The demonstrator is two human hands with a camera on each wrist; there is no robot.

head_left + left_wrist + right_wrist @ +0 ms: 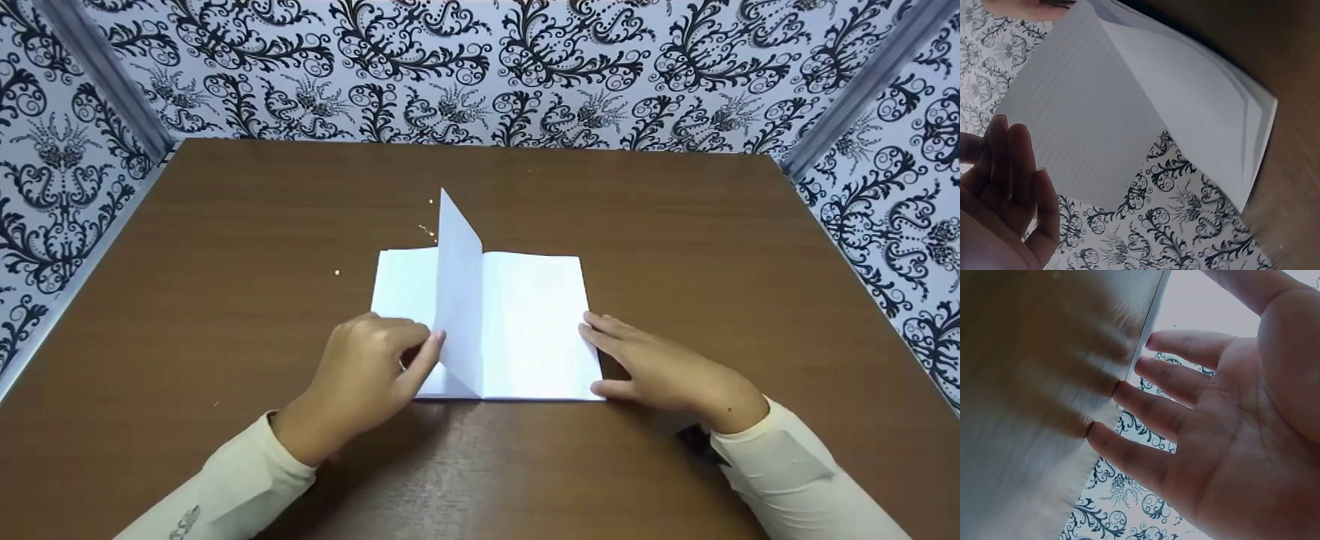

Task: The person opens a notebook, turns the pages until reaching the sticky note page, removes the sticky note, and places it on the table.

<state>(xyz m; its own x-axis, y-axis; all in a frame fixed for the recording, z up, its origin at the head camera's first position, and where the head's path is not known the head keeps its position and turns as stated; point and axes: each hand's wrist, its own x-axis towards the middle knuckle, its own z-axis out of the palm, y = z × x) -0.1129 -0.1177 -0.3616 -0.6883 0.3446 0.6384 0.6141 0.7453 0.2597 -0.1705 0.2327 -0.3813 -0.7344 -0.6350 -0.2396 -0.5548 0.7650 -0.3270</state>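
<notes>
An open notebook [536,330] lies near the middle of the brown desk [675,217], one ruled page [459,292] standing raised between its two sides. The left hand [367,375] pinches that page's free edge between thumb and index finger. The right hand [667,367] is spread, its fingers extended to the notebook's right edge. Pale specks [337,272] dot the desk left of and beyond the notebook; black-and-white patterned wallpaper [420,45] stands behind.

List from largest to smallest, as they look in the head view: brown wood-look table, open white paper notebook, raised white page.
Largest: brown wood-look table
Middle: open white notebook
Smallest: raised white page
</notes>
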